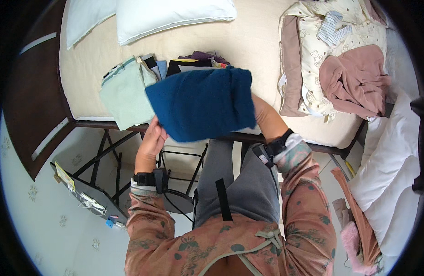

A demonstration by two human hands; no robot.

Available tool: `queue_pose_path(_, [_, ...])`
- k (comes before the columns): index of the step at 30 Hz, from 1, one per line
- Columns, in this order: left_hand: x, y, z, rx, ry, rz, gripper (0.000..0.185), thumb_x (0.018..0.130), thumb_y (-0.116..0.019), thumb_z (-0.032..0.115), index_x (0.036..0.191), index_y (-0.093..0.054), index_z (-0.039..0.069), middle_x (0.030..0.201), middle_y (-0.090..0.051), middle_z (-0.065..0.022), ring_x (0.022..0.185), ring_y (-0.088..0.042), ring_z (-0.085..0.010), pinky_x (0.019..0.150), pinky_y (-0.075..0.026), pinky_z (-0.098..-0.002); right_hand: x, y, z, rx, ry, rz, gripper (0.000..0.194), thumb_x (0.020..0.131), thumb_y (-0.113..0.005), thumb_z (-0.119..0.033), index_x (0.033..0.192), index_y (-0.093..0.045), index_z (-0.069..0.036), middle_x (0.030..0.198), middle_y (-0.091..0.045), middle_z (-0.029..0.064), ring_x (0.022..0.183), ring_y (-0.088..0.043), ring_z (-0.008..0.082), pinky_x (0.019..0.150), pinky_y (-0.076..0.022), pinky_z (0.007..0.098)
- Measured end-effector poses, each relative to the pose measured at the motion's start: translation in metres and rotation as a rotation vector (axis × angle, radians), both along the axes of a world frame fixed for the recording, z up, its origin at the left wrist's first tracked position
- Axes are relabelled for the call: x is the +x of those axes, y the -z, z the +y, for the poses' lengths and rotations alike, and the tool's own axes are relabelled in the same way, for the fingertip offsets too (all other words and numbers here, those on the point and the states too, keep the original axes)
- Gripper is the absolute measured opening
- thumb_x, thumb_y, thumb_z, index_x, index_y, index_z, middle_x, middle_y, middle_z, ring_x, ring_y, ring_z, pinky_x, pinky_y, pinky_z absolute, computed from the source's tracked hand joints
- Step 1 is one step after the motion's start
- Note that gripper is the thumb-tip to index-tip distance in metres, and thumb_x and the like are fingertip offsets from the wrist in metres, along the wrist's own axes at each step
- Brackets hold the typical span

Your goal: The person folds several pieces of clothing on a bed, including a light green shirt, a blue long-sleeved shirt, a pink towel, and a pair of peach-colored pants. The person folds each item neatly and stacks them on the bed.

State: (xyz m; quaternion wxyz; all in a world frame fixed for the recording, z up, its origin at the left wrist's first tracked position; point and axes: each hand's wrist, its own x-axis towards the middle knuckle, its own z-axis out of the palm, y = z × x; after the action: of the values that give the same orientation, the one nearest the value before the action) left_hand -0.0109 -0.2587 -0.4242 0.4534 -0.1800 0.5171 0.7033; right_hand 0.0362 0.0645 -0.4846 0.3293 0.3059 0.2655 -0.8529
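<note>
A folded dark blue cloth item (201, 103), perhaps a garment, is held up in front of me at the bed's near edge. My left hand (155, 138) grips its lower left corner between thumb and fingers. At its right end is my right hand (257, 103), whose fingers are hidden behind the fabric. Just left of the blue cloth, a pale green folded textile (125, 93) lies on a pile that hangs slightly over the bed edge. Behind the blue cloth, a stack of folded clothes (188, 63) in black, purple and other colours is partly covered.
White pillows (174, 20) lie at the bed's far left. On the right are a bear-print quilt (310, 62), striped socks (331, 29) and a crumpled pink-brown cloth (357, 81). White bedding (388, 179) is heaped at far right. A small dark table (94, 193) stands lower left.
</note>
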Motion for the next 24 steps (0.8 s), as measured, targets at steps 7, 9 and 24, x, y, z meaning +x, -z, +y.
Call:
queue_pose_path(7, [-0.025, 0.075, 0.013, -0.515, 0.144, 0.241, 0.042, 0.088, -0.058, 0.028, 0.124, -0.043, 0.010, 0.096, -0.050, -0.0003, 0.086, -0.046, -0.0091, 0.078, -0.037, -0.0194, 0.036, 0.063, -0.029, -0.059, 0.147, -0.145, 0.056, 0.084, -0.061, -0.035, 0.126, -0.044, -0.002, 0.115, -0.058, 0.0105, 0.099, -0.058, 0.0196, 0.088, -0.0479, 0.0320])
queue_pose_path(9, [-0.026, 0.074, 0.021, -0.524, 0.128, 0.383, 0.043, 0.088, -0.058, 0.030, 0.122, -0.045, 0.007, 0.095, -0.049, -0.0004, 0.087, -0.045, -0.0091, 0.080, -0.037, -0.0202, 0.041, 0.049, -0.019, -0.040, 0.295, -0.099, 0.065, 0.087, -0.053, -0.047, 0.132, -0.036, -0.002, 0.125, -0.050, 0.0117, 0.109, -0.053, 0.0230, 0.094, -0.0431, 0.0348])
queue_pose_path(24, [-0.064, 0.070, 0.058, -0.932, -0.020, 0.864, 0.025, 0.093, -0.050, 0.025, 0.084, -0.052, 0.002, 0.077, -0.051, -0.0085, 0.069, -0.047, -0.0182, 0.066, -0.041, -0.0291, 0.012, 0.048, -0.062, 0.811, 0.451, -0.242, 0.034, 0.096, -0.043, -0.029, 0.115, -0.050, -0.001, 0.095, -0.058, 0.0040, 0.083, -0.051, 0.0107, 0.076, -0.0437, 0.0253])
